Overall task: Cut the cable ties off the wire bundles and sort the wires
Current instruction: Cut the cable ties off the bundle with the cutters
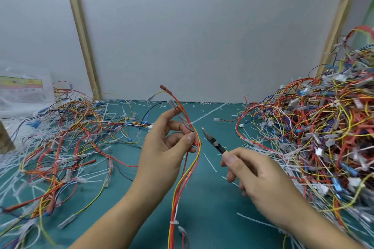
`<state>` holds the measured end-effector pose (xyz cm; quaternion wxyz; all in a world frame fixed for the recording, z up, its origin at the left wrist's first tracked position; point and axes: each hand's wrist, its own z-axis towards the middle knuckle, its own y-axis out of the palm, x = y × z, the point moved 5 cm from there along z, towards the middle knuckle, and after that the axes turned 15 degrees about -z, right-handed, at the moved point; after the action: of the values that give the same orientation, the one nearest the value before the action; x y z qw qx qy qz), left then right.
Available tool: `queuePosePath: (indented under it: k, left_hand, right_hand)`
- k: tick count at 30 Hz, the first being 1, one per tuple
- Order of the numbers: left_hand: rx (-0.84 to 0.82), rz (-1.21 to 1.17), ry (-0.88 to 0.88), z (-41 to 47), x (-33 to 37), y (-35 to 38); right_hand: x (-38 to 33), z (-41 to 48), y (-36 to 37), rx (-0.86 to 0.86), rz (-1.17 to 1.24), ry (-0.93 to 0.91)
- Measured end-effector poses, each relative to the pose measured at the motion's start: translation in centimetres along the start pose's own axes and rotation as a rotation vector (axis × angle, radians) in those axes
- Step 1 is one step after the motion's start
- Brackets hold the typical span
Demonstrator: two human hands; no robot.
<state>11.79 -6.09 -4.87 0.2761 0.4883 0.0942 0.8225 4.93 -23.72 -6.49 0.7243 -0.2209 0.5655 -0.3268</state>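
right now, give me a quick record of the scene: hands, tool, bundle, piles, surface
left hand: pinches the bundle, holding it upright
right hand: grips the cutters, tips pointed at the bundle, not touching it
tie: white, round the bundle below the left hand, uncut
left pile: low spread of wires and white tie strips
right pile: taller heap of tangled wires
mat: green, strewn with white tie bits
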Motion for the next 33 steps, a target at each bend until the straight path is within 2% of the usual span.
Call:
queuePosePath:
  k: [9, 33]
  left_hand:
    - [-0.092, 0.027, 0.006, -0.5, 0.2, 1.0]
    - [-0.124, 0.025, -0.028, -0.9, 0.4, 1.6]
  right_hand:
    - [-0.1, 0.1, -0.3, 0.037, -0.039, 0.002]
    - [0.1, 0.3, -0.4, 0.071, -0.059, -0.029]
